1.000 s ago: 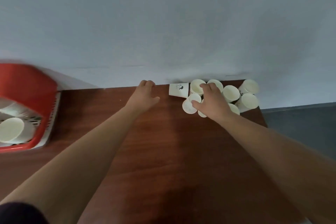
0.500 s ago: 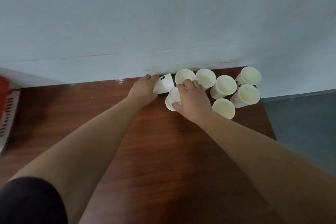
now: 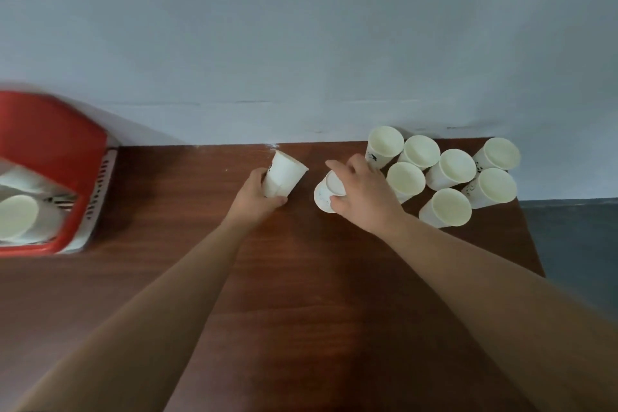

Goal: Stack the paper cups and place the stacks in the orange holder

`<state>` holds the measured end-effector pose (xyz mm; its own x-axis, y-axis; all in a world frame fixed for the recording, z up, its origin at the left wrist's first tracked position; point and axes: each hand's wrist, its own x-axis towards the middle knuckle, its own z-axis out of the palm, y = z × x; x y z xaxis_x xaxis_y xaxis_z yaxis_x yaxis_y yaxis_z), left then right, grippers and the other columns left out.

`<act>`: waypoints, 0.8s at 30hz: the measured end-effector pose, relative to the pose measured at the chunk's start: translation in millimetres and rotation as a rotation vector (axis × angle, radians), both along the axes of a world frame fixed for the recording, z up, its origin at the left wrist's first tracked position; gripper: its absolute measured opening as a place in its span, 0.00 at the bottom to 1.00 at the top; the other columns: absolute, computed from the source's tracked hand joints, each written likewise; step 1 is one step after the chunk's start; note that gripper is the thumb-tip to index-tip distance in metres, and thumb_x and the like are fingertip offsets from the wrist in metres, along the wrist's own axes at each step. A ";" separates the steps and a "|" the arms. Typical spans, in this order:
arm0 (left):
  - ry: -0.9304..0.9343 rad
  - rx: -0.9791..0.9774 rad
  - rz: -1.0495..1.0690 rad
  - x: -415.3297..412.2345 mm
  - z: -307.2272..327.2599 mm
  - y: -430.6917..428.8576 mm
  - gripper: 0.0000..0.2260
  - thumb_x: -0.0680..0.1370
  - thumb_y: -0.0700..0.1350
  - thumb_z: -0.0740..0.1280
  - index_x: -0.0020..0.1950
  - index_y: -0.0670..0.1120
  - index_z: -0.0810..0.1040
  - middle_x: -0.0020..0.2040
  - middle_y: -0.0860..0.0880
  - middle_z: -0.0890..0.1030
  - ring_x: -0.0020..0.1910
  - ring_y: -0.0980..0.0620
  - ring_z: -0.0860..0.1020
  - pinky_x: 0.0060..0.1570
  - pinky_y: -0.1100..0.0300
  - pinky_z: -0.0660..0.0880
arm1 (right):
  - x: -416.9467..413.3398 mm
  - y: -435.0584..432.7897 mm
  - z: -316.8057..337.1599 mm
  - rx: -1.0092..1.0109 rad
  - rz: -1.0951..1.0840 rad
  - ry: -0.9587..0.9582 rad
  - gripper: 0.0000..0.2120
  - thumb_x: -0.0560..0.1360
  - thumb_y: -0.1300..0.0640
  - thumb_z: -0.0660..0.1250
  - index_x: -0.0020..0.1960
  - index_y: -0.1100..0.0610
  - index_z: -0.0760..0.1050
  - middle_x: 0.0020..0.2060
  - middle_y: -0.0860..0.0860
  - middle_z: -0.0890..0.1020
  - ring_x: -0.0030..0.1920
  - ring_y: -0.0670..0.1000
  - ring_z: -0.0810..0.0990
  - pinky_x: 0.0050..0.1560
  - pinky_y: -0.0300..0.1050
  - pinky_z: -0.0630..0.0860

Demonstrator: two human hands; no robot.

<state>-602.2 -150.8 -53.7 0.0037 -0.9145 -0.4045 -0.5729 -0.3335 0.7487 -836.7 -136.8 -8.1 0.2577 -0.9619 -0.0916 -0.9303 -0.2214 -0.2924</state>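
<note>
Head view: your left hand (image 3: 257,199) wraps one paper cup (image 3: 287,174) while your right hand (image 3: 363,199) clamps a second cup (image 3: 323,195), both tipped toward each other and just apart, ready for nesting, beside seven upright cups (image 3: 456,167), with the orange holder (image 3: 50,144) well off left.

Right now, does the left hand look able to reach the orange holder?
Probably yes: only open table lies between the left hand, gripping a cup, and the orange holder.
</note>
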 end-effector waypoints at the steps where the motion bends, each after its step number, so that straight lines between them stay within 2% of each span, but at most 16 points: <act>1: 0.041 0.015 0.043 9.4 4.2 7.7 0.31 0.73 0.46 0.74 0.74 0.48 0.65 0.61 0.51 0.75 0.58 0.50 0.77 0.51 0.58 0.73 | 9.0 1.2 8.5 0.032 -0.029 -0.071 0.31 0.72 0.51 0.69 0.74 0.51 0.66 0.55 0.54 0.70 0.54 0.54 0.74 0.59 0.49 0.73; 4: 0.166 0.008 0.141 43.2 20.0 32.6 0.35 0.72 0.45 0.76 0.75 0.51 0.62 0.62 0.52 0.75 0.56 0.53 0.78 0.48 0.61 0.75 | 39.2 4.3 39.2 0.127 -0.191 -0.319 0.27 0.73 0.51 0.70 0.71 0.50 0.69 0.58 0.52 0.67 0.53 0.49 0.73 0.59 0.42 0.71; 6: 0.277 0.001 0.139 70.8 30.9 48.4 0.42 0.71 0.44 0.78 0.77 0.56 0.57 0.64 0.51 0.76 0.59 0.53 0.78 0.53 0.60 0.77 | 62.8 4.6 60.3 0.144 -0.270 -0.441 0.25 0.72 0.52 0.71 0.67 0.52 0.70 0.58 0.51 0.69 0.52 0.49 0.73 0.55 0.40 0.70; 8: 0.346 0.009 0.090 96.9 45.9 63.2 0.47 0.72 0.42 0.77 0.80 0.61 0.50 0.63 0.51 0.77 0.61 0.55 0.79 0.54 0.65 0.77 | 88.1 5.6 79.1 0.162 -0.316 -0.512 0.21 0.71 0.52 0.71 0.61 0.54 0.69 0.55 0.51 0.73 0.50 0.50 0.75 0.46 0.41 0.72; 10: 0.372 0.003 0.055 121.4 63.6 76.2 0.49 0.74 0.39 0.75 0.80 0.63 0.46 0.63 0.50 0.78 0.61 0.56 0.78 0.49 0.71 0.75 | 116.9 9.0 94.2 0.252 -0.335 -0.555 0.20 0.70 0.52 0.71 0.57 0.54 0.66 0.51 0.50 0.75 0.47 0.50 0.77 0.40 0.45 0.74; 13: 0.415 -0.049 0.085 159.8 86.3 91.9 0.49 0.73 0.36 0.75 0.80 0.64 0.47 0.66 0.50 0.77 0.63 0.54 0.77 0.51 0.69 0.76 | 166.3 20.0 112.0 0.379 -0.232 -0.586 0.28 0.68 0.52 0.73 0.63 0.50 0.64 0.55 0.48 0.76 0.50 0.49 0.78 0.48 0.48 0.78; 14: 0.422 -0.069 0.100 172.4 94.6 97.4 0.48 0.73 0.37 0.75 0.80 0.63 0.48 0.68 0.52 0.75 0.65 0.55 0.76 0.54 0.67 0.75 | 183.0 23.1 116.7 0.402 -0.177 -0.591 0.33 0.67 0.52 0.73 0.68 0.46 0.61 0.56 0.48 0.76 0.50 0.48 0.78 0.50 0.49 0.79; 16: 0.434 -0.104 0.143 197.8 109.6 107.9 0.46 0.74 0.41 0.76 0.80 0.61 0.49 0.70 0.56 0.72 0.67 0.58 0.73 0.58 0.66 0.73 | 215.4 29.2 127.2 0.457 -0.085 -0.584 0.41 0.70 0.56 0.71 0.75 0.40 0.54 0.53 0.45 0.75 0.45 0.47 0.79 0.47 0.47 0.79; 19: 0.428 -0.166 0.228 232.8 131.4 124.1 0.37 0.77 0.56 0.70 0.80 0.56 0.54 0.70 0.58 0.72 0.66 0.65 0.72 0.58 0.69 0.71 | 261.6 33.7 132.7 0.500 0.012 -0.562 0.47 0.70 0.58 0.70 0.77 0.34 0.47 0.58 0.44 0.71 0.44 0.51 0.81 0.44 0.48 0.81; 20: 0.415 -0.185 0.249 243.9 136.6 128.6 0.34 0.77 0.59 0.67 0.79 0.55 0.56 0.69 0.57 0.73 0.65 0.67 0.72 0.56 0.70 0.70 | 276.6 34.2 132.0 0.502 0.027 -0.560 0.46 0.70 0.57 0.70 0.77 0.34 0.47 0.59 0.44 0.71 0.45 0.51 0.81 0.45 0.49 0.81; 22: 0.400 -0.206 0.273 266.5 141.1 135.6 0.27 0.79 0.59 0.64 0.76 0.55 0.62 0.67 0.56 0.75 0.60 0.69 0.74 0.52 0.72 0.72 | 304.6 34.9 129.0 0.518 0.003 -0.612 0.42 0.72 0.54 0.71 0.77 0.39 0.52 0.61 0.47 0.74 0.49 0.47 0.80 0.47 0.46 0.80; 24: 0.426 -0.225 0.276 287.7 141.0 140.5 0.24 0.79 0.56 0.67 0.73 0.55 0.65 0.65 0.55 0.77 0.59 0.66 0.77 0.52 0.71 0.74 | 330.3 36.3 124.9 0.509 -0.050 -0.672 0.34 0.75 0.48 0.71 0.76 0.44 0.58 0.62 0.48 0.75 0.50 0.45 0.78 0.46 0.42 0.77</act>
<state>-314.4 -10.3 87.3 0.1341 -0.9669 -0.2172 -0.1179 -0.2332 0.9652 -506.4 -100.5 116.8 0.3707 -0.8564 -0.3595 -0.5282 0.1240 -0.8400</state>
